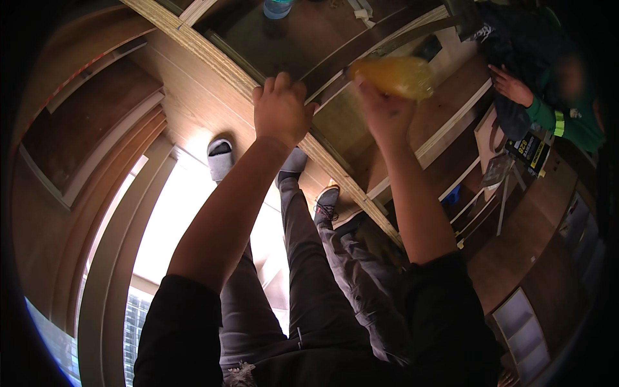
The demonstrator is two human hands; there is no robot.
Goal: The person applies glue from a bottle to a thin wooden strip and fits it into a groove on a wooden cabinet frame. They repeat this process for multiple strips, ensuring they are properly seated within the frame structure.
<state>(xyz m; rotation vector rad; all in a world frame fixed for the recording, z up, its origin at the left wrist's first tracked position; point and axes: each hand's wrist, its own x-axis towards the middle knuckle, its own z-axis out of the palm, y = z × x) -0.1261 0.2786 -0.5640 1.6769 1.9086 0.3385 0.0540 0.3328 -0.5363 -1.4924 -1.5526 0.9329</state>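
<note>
My left hand [281,111] is at the near edge of a wooden cabinet frame, its fingers curled over the plywood edge [222,68]. To its right, my right hand [387,115] is raised over the frame, closed round a see-through plastic bottle [394,76] with yellow-orange contents. The bottle lies nearly sideways and is smeared by motion, so its tip is hard to make out. Below the bottle, the frame's inside has dark panels and pale plywood dividers [454,122].
A co-worker in a green sleeve [545,116] reaches in from the right, near a black-and-yellow box [530,151]. A blue-tinted bottle [278,8] stands at the far side. Another person's shoe [327,203] is near my grey shoes [220,161]. Wooden panels [84,122] stand at left.
</note>
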